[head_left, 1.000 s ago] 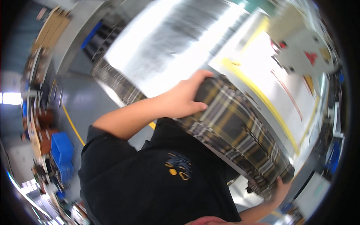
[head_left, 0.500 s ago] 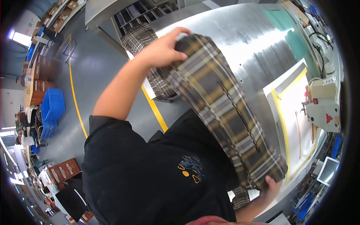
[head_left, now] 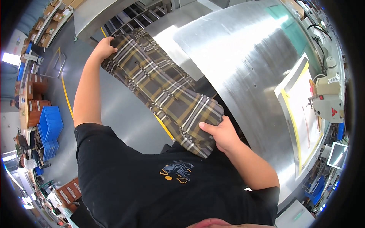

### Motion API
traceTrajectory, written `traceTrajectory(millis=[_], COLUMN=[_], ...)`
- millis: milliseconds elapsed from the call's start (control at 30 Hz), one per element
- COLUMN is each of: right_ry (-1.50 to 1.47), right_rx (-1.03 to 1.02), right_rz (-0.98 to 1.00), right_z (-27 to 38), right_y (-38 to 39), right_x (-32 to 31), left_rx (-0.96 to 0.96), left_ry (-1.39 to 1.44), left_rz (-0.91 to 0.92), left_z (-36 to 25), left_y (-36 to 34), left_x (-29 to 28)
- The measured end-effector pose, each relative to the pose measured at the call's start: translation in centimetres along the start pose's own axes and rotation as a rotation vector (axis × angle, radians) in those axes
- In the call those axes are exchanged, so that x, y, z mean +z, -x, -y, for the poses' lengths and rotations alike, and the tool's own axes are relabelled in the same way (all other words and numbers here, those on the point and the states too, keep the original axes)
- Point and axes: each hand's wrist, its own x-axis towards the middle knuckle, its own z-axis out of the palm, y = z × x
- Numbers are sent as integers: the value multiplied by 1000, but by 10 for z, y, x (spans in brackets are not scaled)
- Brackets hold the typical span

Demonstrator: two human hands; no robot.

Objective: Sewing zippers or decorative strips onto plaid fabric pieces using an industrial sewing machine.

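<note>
Between my two hands stretches a long bundle of plaid fabric (head_left: 152,87) in dark grey, olive and white, tilted from far left to near right. My left hand (head_left: 105,48) grips its far left end, the thumb on top. At the near right end, my right hand (head_left: 222,133) holds it with the thumb above; the fingers beneath are hidden. More plaid fabric (head_left: 178,74) of the same pattern shows just behind the bundle, partly covered by it. I cannot tell whether the two touch.
A shiny metal table (head_left: 235,57) lies to the right, carrying a white template sheet (head_left: 292,110) with yellow edging beside a sewing machine (head_left: 329,100). A roller rack (head_left: 133,19) stands at the back. Blue crates (head_left: 51,119) and brown boxes (head_left: 38,108) are at left.
Both hands have carried the plaid bundle leftward, off the metal table's edge toward the other plaid fabric. My right hand has come up and inward from the lower right.
</note>
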Motion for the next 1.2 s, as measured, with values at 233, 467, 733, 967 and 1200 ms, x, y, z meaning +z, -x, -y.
traceTrajectory(millis=[233, 467, 733, 967, 1200], right_ry=[-69, 349, 694, 658, -19], right_rx=[44, 113, 107, -153, -538], right_rz=[-85, -228, 210, 131, -1227], right_z=[-13, -17, 22, 23, -63], right_y=[-38, -57, 48, 148, 338], right_x=[17, 10, -42, -100, -213], left_rx=[34, 20, 394, 1039, 1602], left_ry=[-281, -526, 52, 210, -16], left_rz=[-15, -369, -364, -39, 547], left_z=[-13, -60, -166, -363, -491], left_y=[-68, -116, -90, 38, 183], left_x=[-19, 11, 89, 111, 208])
